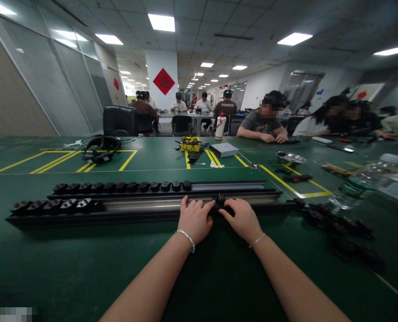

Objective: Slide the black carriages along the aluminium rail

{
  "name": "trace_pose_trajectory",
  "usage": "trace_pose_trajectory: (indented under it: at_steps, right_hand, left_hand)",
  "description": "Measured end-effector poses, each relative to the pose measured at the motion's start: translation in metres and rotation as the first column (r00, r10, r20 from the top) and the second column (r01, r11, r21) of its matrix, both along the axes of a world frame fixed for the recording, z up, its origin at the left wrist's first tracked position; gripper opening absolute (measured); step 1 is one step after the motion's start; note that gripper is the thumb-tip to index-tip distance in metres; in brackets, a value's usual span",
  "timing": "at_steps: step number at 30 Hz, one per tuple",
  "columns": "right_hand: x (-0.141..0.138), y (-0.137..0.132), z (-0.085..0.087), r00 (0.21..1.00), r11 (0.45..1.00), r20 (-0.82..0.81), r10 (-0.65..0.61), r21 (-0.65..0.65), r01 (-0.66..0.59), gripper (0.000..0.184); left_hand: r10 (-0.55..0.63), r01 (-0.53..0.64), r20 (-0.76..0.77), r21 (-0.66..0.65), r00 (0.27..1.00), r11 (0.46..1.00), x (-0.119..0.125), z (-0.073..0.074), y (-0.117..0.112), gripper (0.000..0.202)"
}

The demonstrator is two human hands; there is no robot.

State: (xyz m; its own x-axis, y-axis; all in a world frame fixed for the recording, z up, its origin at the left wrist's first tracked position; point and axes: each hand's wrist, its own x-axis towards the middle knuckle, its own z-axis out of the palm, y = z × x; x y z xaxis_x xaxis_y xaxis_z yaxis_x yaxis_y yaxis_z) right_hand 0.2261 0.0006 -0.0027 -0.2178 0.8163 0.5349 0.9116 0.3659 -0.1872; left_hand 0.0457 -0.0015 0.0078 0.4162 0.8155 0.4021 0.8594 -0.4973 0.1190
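- My left hand (195,219) and right hand (243,218) touch the black piece (220,197); I can't tell if either grip is clamped.
- Uneven pressure could tilt it toward the rail's (145,205) right end.

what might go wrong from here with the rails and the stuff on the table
The small black part, at the fingertips of the left hand and right hand, might slip or end up crooked on the near rail.

The plastic bottle is close to the loose black parts; if knocked while reaching there, it could tip onto them or scatter some.
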Motion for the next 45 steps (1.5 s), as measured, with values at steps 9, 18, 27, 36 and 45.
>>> trace_pose_trajectory:
  at_steps: [9, 18, 27, 36, 45]
  right_hand:
    - [0.0003, 0.0004, -0.0002, 1.0, 1.0, 0.002, 0.003, 0.021, -0.003, 0.021]
    - [-0.0006, -0.0013, 0.0019, 1.0, 1.0, 0.001, -0.003, 0.028, 0.003, 0.02]
    - [0.0007, -0.0002, 0.0002, 1.0, 1.0, 0.016, -0.011, 0.02, 0.01, 0.022]
    - [0.0004, -0.0005, 0.0008, 1.0, 1.0, 0.021, -0.006, 0.024, 0.005, 0.022]
    - [0.0007, 0.0005, -0.0014, 1.0, 0.999, -0.001, 0.013, 0.038, -0.013, 0.021]
  left_hand:
    - [-0.004, 0.004, -0.001, -0.013, 1.0, 1.0, 0.0002, 0.0016, -0.0007, 0.041]
    - [0.002, -0.002, -0.007, -0.025, 1.0, 1.0, 0.0006, 0.0018, -0.0006, 0.042]
    - [-0.005, 0.005, -0.001, -0.013, 1.0, 1.0, 0.0003, 0.0011, -0.001, 0.042]
    - [-0.005, 0.005, 0.0, -0.002, 1.0, 1.0, -0.0002, 0.0018, -0.0008, 0.041]
    - [-0.002, 0.002, -0.007, -0.018, 1.0, 1.0, -0.0003, 0.0023, -0.0013, 0.042]
